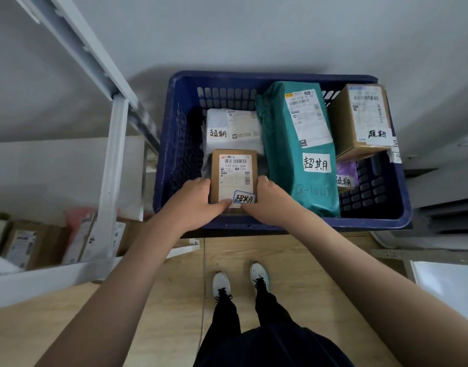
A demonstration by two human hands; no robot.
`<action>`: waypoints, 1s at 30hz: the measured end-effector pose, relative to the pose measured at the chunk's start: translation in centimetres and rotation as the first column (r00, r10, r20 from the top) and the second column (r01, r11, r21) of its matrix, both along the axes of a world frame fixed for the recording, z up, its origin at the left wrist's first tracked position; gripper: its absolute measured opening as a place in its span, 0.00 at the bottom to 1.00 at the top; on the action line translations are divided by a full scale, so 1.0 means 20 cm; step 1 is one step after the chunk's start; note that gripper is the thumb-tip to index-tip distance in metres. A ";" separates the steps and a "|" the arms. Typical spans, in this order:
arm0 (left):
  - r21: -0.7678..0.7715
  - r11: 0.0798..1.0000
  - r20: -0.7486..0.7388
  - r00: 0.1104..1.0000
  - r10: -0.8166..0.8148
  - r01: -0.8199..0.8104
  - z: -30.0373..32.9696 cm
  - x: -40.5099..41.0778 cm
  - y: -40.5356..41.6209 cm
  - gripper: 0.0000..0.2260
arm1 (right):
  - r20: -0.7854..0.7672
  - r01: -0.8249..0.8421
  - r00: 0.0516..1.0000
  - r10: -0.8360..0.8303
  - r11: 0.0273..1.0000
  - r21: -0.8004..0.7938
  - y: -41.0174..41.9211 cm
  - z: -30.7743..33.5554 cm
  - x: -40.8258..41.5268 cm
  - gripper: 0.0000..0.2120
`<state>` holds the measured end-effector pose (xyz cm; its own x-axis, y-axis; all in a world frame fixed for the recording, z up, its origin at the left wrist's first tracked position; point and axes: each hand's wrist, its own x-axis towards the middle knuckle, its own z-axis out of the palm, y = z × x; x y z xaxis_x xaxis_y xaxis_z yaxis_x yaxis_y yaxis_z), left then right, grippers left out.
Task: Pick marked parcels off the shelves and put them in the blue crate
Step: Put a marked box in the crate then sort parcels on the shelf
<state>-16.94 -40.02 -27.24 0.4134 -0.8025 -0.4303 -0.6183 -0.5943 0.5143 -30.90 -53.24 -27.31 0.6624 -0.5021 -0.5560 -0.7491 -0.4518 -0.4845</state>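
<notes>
The blue crate (172, 160) stands on the floor against the wall, beside the white shelf frame (113, 165), and already holds several marked parcels. The largest of them, a teal bag (283, 160), lies lengthwise down the middle of the crate and leans toward the near rim. To its right a brown carton (344, 128) sits tilted in the far corner, with a small purple packet (346, 170) partly hidden beneath it. To its left a white soft parcel (227, 125) lies flat on the crate bottom.

A small brown box (234, 176), bearing the handwritten mark on its near corner, is held over the left half of the crate, above the near edge of the white soft parcel. It is gripped at its near end from both sides: the left hand (198, 197) is curled round the left edge with the thumb pressed on the top face, and the right hand (267, 197) is curled round the right edge.

The placing step is judged to be almost complete. The box would best be lowered level into the gap left of the teal bag, so that the bag is not nudged over. It should be released only once it is supported from below, with the marked face kept upward so that the label can be read.
</notes>
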 end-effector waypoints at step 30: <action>0.152 0.982 0.465 0.869 -0.170 0.111 -0.07 0.07 -0.11 0.25 | 0.033 -0.071 0.996 0.080 0.975 -0.211 -0.04 0.01 0.07 0.38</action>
<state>-15.51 -42.28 -28.59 0.4777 -0.8240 -0.3046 -0.8514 -0.5197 0.0707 -29.51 -54.01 -27.18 0.7225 -0.5525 -0.4155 -0.6908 -0.6009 -0.4022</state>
